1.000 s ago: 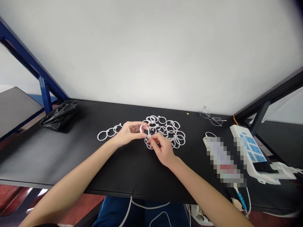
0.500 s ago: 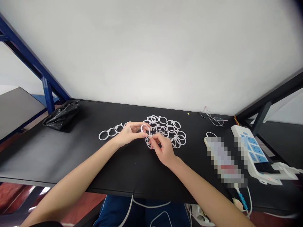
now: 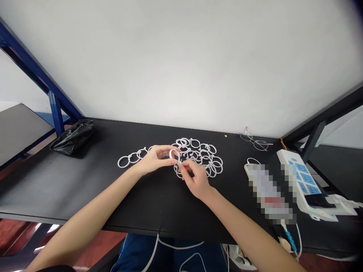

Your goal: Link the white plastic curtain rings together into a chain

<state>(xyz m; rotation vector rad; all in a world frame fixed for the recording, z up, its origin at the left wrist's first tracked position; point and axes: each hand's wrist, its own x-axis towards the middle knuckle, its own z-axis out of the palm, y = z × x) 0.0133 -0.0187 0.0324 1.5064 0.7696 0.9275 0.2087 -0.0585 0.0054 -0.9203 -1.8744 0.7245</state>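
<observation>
Pinching one white ring [image 3: 175,154] between them, left hand [image 3: 154,159] and right hand [image 3: 195,177] grasp it above the black table [image 3: 85,181], beside the ring pile [image 3: 202,155]; a linked ring chain [image 3: 132,158] trails left.

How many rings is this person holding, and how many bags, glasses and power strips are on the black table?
White ring pinched between left hand and right hand: 1
Black bag: 1
Pair of glasses: 1
Power strip: 1
Total: 4
</observation>
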